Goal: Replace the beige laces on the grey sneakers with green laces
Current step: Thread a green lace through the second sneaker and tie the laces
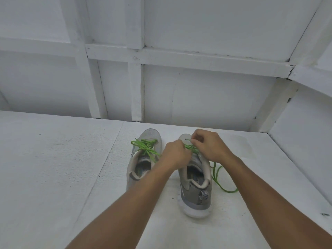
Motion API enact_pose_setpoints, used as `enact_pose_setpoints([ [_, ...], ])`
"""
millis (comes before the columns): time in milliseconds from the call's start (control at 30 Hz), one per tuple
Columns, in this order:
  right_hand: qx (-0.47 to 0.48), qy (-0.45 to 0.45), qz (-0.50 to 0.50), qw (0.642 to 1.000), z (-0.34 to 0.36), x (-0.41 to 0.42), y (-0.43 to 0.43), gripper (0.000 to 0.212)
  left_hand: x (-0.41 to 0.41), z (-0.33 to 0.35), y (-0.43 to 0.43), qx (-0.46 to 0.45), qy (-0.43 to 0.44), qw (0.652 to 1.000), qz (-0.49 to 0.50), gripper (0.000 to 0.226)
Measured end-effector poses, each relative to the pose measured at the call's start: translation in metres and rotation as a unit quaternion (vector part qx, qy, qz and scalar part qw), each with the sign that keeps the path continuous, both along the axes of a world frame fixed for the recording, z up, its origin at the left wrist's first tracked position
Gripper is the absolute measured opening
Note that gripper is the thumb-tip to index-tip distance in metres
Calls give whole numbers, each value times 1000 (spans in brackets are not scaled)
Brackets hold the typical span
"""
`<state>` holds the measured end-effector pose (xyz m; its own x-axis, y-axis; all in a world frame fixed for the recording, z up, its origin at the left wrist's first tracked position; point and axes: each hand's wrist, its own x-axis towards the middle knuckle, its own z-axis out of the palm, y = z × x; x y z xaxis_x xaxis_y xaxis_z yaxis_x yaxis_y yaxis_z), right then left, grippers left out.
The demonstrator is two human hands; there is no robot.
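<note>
Two grey sneakers stand side by side on the white surface, toes pointing away from me. The left sneaker [142, 164] carries a green lace [146, 146] tied in a loose bow over its tongue. Over the right sneaker [195, 184] both hands work at a second green lace [191, 147]. My left hand [175, 155] pinches the lace at the eyelets from the left. My right hand [209, 145] pinches a lace end near the toe. A long free end of this lace [218, 178] trails onto the surface to the right of the shoe.
The white surface [53, 177] ends at a white panelled wall [197, 97] just beyond the toes. A side wall [305, 141] closes in on the right. A small dark speck [325, 214] lies near the right edge. No beige laces are in view.
</note>
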<state>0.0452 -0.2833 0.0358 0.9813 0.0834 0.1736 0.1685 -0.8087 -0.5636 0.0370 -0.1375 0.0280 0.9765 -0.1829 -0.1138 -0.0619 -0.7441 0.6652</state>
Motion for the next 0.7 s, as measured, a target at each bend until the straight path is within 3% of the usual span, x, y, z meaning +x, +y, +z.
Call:
enact_pose_setpoints([
  [267, 20, 12, -33, 999, -20, -5, 10, 7, -3, -31, -3, -139, -29, 987, 77, 33],
  [467, 8, 13, -28, 999, -26, -16, 17, 7, -7, -47, -3, -275, 11, 950, 148, 31],
  [700, -7, 18, -16, 1000, -25, -16, 18, 7, -7, -55, 1, -325, 39, 932, 158, 29],
])
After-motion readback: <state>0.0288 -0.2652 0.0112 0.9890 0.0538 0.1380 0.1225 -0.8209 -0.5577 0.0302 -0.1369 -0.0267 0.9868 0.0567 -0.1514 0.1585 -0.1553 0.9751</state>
